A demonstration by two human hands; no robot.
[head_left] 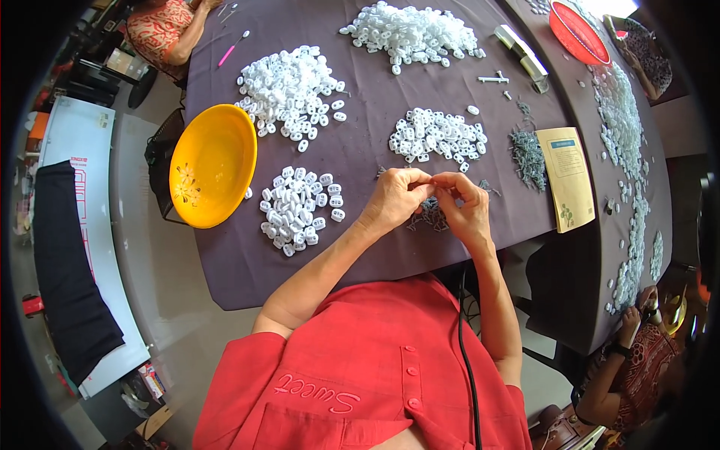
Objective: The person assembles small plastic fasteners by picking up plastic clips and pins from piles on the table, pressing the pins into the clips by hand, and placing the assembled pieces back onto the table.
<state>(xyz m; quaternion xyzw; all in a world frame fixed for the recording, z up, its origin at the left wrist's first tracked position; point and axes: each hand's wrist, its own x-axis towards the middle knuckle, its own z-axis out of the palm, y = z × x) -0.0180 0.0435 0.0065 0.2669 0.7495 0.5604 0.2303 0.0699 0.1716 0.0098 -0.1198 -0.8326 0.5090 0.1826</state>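
Observation:
My left hand (pixel 399 196) and my right hand (pixel 466 208) meet at the fingertips above the near edge of the table, both closed in a pinch. Whatever sits between the fingers is hidden or too small to name. Beneath them lies a pile of small dark grey pieces (pixel 430 218), partly covered by my hands. Just beyond is a heap of small white oval plastic pieces with holes (pixel 435 135). To the left of my left hand spreads a pile of white pieces with dark markings (pixel 291 212).
Two larger white heaps (pixel 289 86) (pixel 412 34) lie farther back. A yellow bowl (pixel 214 165) stands at the left edge. On the right are grey-green slivers (pixel 529 160) and a tan booklet (pixel 566 180). People work at the far left and along the right-hand table (pixel 592 225).

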